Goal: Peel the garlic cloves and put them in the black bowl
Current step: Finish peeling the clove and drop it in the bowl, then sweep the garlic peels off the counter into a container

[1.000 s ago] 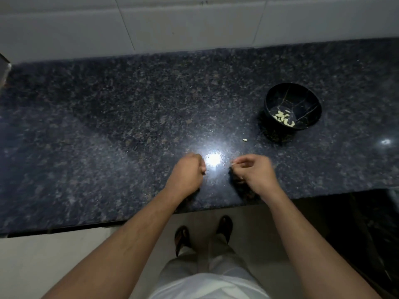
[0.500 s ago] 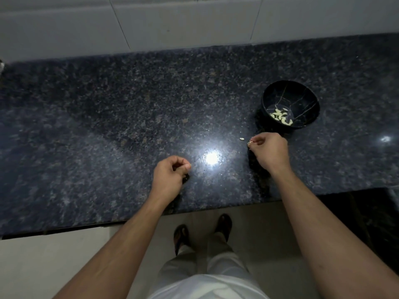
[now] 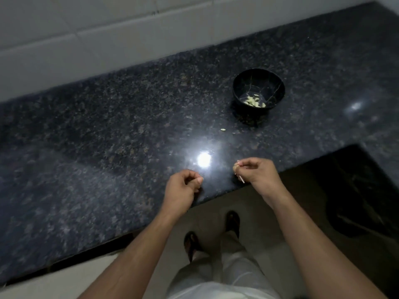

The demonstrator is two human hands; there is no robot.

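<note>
No brand or writing visible anywhere, so on to materials. The surface [image 3: 108, 130] was polished dark granite, speckled grey and brown, glossy enough to throw back a bright lamp glare near the middle of the frame. A tiled pale wall [image 3: 108, 31] ran across the top.

The black bowl [image 3: 258, 83] sat in the upper right, round and shiny, with thin pale crack-like lines across the inside and a small heap of peeled, pale yellow garlic cloves [image 3: 254, 102] at the bottom. One loose clove piece [image 3: 223, 129] lay on the stone just below and left of the bowl.

The right hand [image 3: 258, 174], lower centre-right, pinched a tiny garlic clove [image 3: 235, 167] at its fingertips, with a thin papery sliver hanging below. The left hand [image 3: 183, 188] was curled into a loose fist at the surface's edge; can't tell if it held anything.
</note>
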